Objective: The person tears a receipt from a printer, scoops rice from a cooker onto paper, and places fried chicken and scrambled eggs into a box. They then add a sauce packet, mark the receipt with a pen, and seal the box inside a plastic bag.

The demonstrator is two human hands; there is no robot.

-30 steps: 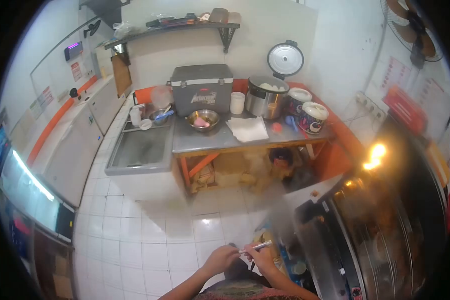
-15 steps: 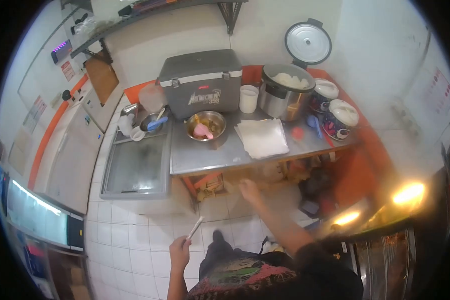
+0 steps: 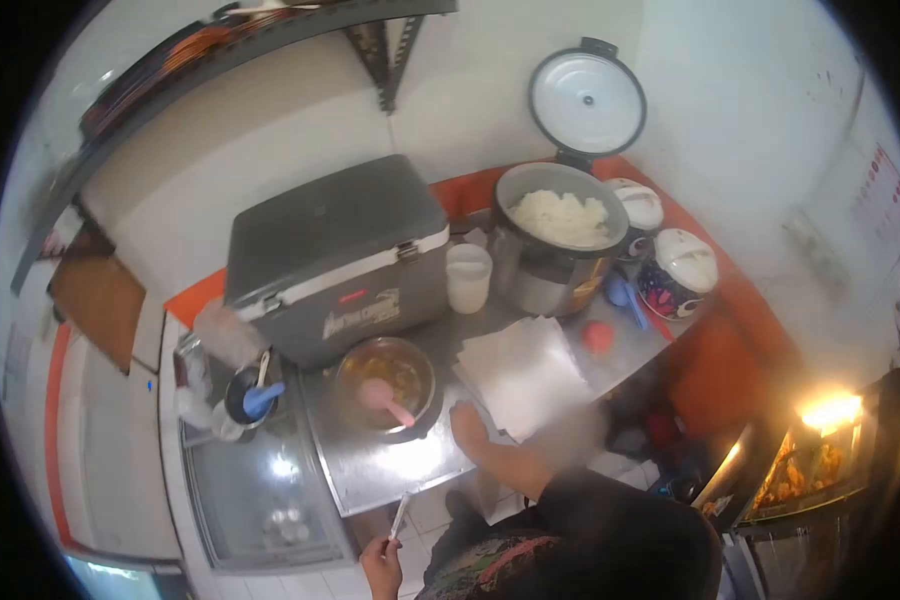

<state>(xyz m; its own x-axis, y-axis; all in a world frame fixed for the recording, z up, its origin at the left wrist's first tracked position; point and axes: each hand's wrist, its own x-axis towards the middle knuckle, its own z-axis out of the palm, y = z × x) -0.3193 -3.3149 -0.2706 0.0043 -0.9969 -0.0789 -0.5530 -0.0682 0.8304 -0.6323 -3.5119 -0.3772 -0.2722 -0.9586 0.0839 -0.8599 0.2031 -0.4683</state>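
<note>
My left hand (image 3: 381, 565), at the bottom, is closed around a thin white stick-like item (image 3: 400, 516) that points up toward the table edge. My right hand (image 3: 467, 424) is over the metal table (image 3: 370, 478), between the steel bowl and the stack of white paper sheets (image 3: 530, 372); its fingers are blurred and their pose is unclear. The steel bowl (image 3: 426, 385) holds food and a pink scoop (image 3: 382, 398). Behind the paper stands an open cooker (image 3: 540, 272) with white rice (image 3: 562, 218) in it.
A grey cooler box (image 3: 340, 260) stands at the back beside a white cup (image 3: 468, 278). Two lidded pots (image 3: 678, 275) are on the right, near a red round item (image 3: 597, 337). At the left is a glass-topped chest (image 3: 250, 490); a lit food case (image 3: 810, 460) is lower right.
The view has moved closer to the table and tilted. My right hand has come up from below the table's front edge to the paper stack. My left hand still holds the white item.
</note>
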